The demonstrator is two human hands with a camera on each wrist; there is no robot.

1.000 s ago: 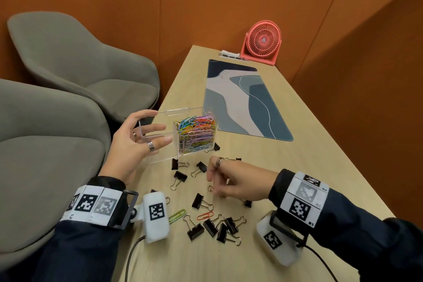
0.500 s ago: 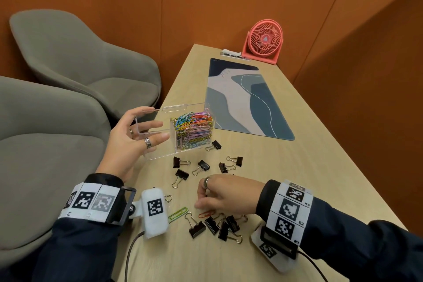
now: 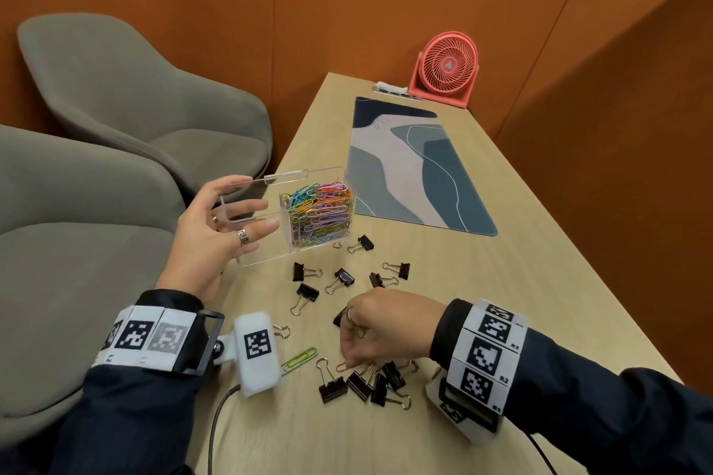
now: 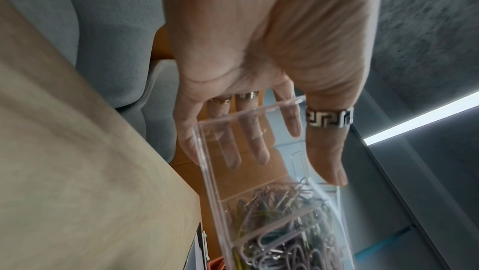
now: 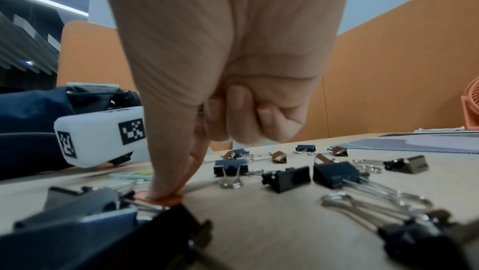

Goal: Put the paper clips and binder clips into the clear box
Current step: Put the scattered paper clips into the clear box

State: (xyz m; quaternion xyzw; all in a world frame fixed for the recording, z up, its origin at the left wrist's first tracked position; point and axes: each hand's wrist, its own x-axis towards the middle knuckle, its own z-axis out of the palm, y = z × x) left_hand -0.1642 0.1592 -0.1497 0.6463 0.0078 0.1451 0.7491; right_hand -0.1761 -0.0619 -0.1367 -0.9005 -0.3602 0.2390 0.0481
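The clear box stands at the table's left edge, lid up. Its right compartment is full of coloured paper clips; the left one shows nothing inside. My left hand holds the box's left end, thumb in front, fingers behind. My right hand is down on the table, where thumb and forefinger pinch an orange paper clip. A green paper clip lies to its left. Several black binder clips lie scattered around the right hand.
A blue-grey desk mat lies beyond the box, with a pink fan at the table's far end. Two grey chairs stand left of the table. An orange wall runs along the right side.
My right hand has moved toward me, from the middle binder clips to the orange paper clip, and now pinches it. The left hand keeps hold of the box.
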